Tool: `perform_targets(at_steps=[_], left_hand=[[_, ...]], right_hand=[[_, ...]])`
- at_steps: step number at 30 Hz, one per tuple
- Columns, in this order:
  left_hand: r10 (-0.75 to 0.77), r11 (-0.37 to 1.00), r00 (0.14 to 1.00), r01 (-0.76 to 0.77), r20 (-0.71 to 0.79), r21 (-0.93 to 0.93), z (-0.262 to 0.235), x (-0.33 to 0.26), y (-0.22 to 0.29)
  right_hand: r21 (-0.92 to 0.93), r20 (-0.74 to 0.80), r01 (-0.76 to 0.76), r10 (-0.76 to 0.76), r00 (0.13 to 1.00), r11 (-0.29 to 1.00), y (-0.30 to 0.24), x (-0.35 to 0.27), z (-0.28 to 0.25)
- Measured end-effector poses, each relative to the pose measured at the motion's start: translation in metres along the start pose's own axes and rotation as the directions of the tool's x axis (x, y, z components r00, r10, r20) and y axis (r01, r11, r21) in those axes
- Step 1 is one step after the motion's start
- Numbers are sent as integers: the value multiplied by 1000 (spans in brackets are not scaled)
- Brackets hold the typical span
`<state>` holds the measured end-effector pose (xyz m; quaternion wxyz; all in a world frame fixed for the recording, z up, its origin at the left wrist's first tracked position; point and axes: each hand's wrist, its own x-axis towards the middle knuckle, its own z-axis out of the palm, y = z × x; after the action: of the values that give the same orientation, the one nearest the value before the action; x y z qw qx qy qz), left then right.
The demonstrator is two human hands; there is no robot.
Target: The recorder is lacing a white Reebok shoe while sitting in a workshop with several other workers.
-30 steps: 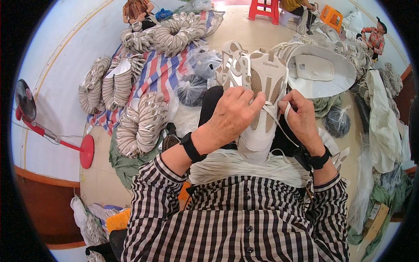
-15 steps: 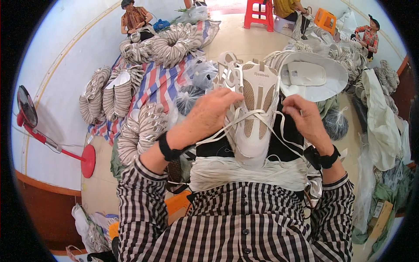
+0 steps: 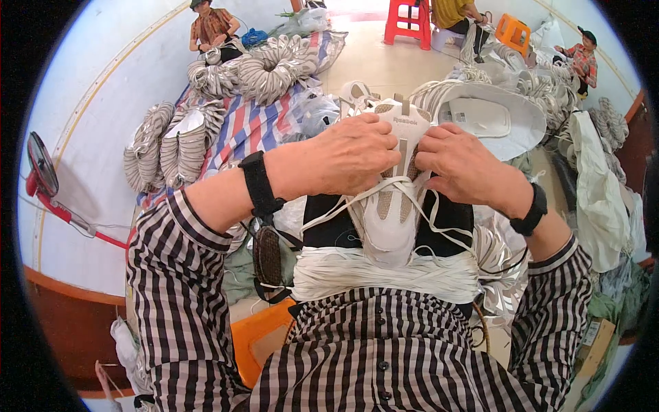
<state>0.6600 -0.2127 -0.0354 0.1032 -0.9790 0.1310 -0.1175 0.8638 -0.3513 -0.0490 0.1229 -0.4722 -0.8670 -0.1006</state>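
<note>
Both hands have climbed toward the top of the shoe since the earlier frames, and the view has drawn closer so the shoe now fills the centre. The left hand (image 3: pixel 350 154) lies across the upper left side of the shoe (image 3: pixel 391 213), fingers curled over its tongue, its grip closed on the shoe's top edge. The right hand (image 3: pixel 470 165) meets it from the right, fingers bent and pinched at the tongue just beside the left fingertips; whether it clamps the shoe itself or a lace cannot be told. The shoe is white with beige panels, toe pointing down toward the person, standing between the two hands and below them at centre frame. White laces (image 3: pixel 343 206) run loose from its eyelets, one strand to the lower left, others crossing to the right under the right wrist. A thick bundle of laces (image 3: pixel 384 275) lies across the lap just below the toe. Each wrist bears a black band. At upper left, rings of shoe uppers (image 3: pixel 274 65) rest on a striped tarp (image 3: pixel 254 130) on the floor. A white basin (image 3: pixel 508 113) sits at upper right, behind the right hand. Other people sit at the top edge.
</note>
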Motion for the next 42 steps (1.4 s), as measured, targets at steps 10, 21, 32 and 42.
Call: perform_targets(at_steps=[10, 21, 32, 42], left_hand=[[66, 996, 988, -58, 137, -65, 7, 5, -4], [195, 979, 978, -189, -72, 81, 17, -2, 0], [153, 962, 988, -142, -29, 234, 14, -15, 9], [152, 981, 985, -141, -75, 133, 36, -9, 3]], right_hand=[[-44, 202, 67, -57, 978, 997, 2, 10, 4], [-81, 178, 98, -82, 981, 992, -2, 7, 3], [-111, 174, 103, -83, 981, 988, -4, 8, 4], [-242, 180, 85, -42, 983, 967, -24, 6, -2]])
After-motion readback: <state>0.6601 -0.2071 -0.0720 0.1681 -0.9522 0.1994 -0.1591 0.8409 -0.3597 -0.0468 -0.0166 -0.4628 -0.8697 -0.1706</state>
